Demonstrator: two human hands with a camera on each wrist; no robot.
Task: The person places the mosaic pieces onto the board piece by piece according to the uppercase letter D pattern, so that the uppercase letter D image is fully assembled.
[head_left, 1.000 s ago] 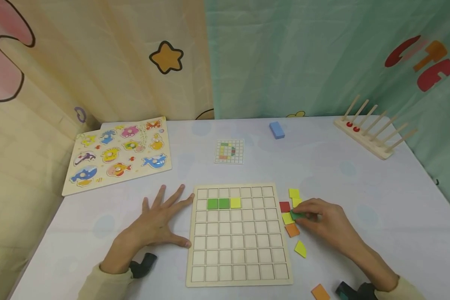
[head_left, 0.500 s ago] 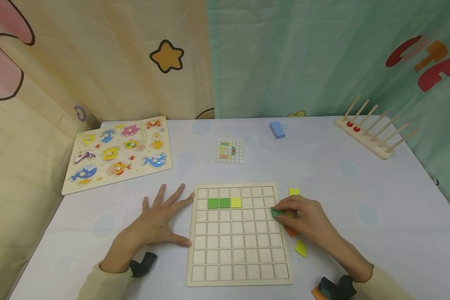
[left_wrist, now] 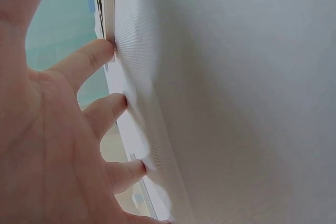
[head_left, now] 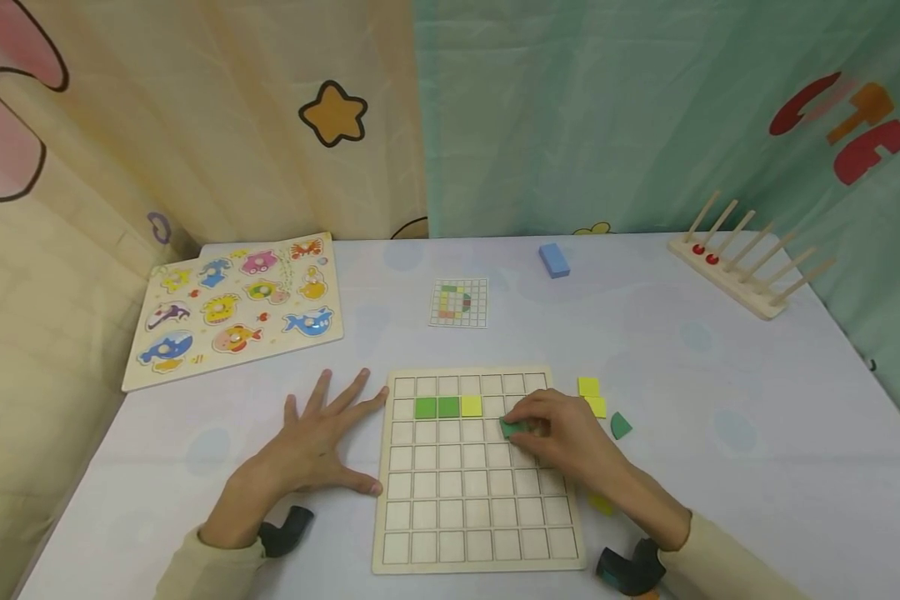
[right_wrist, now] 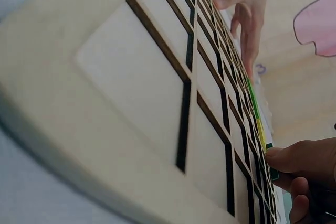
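Observation:
My left hand (head_left: 318, 442) lies spread on the table, its thumb and index fingertip against the left edge of the wooden grid board (head_left: 450, 565). In the left wrist view the straight fingers (left_wrist: 86, 61) reach the cloth and board edge. Over the board's right half, my right hand (head_left: 562, 433) pinches a green tile (head_left: 510, 428) between thumb and fingers, which partly cover it. Two green square tiles (head_left: 437, 407) and a yellow square tile (head_left: 471, 406) sit side by side in the board's second row, left of the pinched tile.
Right of the board lie yellow square tiles (head_left: 589, 387) and a rounded green tile (head_left: 620, 426); my right arm hides others. Behind the board are a patterned grid card (head_left: 480, 318), a blue block (head_left: 554, 261), an animal puzzle (head_left: 202, 323) and a peg stand (head_left: 742, 287).
My right hand has carried the green tile leftward from the loose tiles to over the board. The rounded green tile at the right has come into sight. My left hand has stayed put.

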